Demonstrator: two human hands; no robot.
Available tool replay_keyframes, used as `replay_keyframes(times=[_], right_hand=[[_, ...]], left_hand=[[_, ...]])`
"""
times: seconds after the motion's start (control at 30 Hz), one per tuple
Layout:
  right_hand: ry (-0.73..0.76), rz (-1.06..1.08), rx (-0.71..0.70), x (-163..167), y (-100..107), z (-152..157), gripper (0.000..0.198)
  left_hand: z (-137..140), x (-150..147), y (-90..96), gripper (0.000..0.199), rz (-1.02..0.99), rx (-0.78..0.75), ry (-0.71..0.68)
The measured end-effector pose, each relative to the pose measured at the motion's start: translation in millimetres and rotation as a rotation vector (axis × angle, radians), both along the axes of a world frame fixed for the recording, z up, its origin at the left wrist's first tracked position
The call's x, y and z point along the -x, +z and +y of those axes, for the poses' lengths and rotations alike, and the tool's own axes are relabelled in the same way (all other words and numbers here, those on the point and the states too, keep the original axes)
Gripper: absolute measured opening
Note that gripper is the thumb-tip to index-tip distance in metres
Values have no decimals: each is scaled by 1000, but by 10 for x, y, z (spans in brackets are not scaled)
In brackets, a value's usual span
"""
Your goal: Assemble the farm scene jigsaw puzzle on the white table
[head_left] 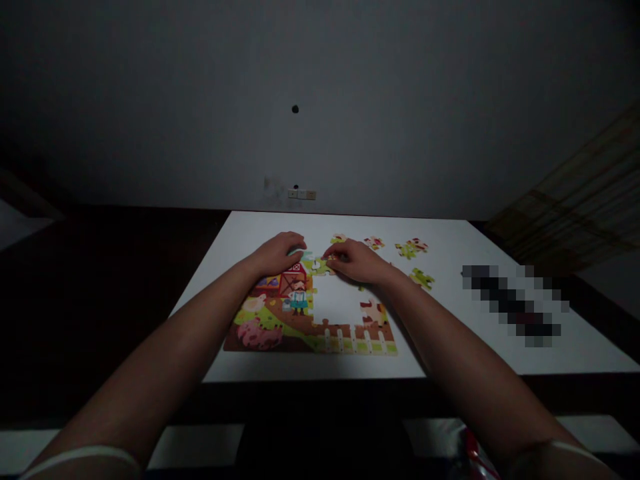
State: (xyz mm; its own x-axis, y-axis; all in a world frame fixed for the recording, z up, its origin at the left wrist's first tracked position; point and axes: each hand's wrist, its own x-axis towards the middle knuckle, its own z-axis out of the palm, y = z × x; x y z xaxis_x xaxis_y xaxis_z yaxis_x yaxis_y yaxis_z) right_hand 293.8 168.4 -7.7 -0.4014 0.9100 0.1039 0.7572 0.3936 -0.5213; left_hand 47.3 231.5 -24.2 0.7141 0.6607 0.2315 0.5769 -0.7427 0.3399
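Observation:
A partly assembled farm jigsaw puzzle (280, 327) lies on the white table, showing a red barn, a farmer, a pig and a fence. White tabletop shows through a gap at its middle right. My left hand (280, 253) rests over the puzzle's upper left corner, fingers loosely bent and thumb apart, with nothing visible in it. At the gap's upper edge, my right hand (357, 260) has thumb and fingertips pinched on a green puzzle piece (320, 266). The fingers partly cover that piece, and I cannot tell whether it is fully seated.
Loose puzzle pieces (411, 248) lie on the white table (450, 333) beyond and right of my right hand, with another green piece (423, 278) nearer. A pixelated dark object (510, 303) is at the right. Behind the table stands a grey wall with sockets (302, 195).

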Motion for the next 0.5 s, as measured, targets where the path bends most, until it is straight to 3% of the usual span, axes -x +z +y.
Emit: replay_keyframes(times=[0.2, 0.33, 0.5], right_hand=[[-174, 178, -235, -213, -47, 157, 23], [-330, 360, -158, -369, -66, 246, 31], [-222, 382, -87, -415, -91, 255, 13]], left_hand=[[21, -9, -6, 36, -9, 5, -23], [24, -9, -5, 37, 10, 14, -7], [8, -11, 16, 37, 27, 12, -3]])
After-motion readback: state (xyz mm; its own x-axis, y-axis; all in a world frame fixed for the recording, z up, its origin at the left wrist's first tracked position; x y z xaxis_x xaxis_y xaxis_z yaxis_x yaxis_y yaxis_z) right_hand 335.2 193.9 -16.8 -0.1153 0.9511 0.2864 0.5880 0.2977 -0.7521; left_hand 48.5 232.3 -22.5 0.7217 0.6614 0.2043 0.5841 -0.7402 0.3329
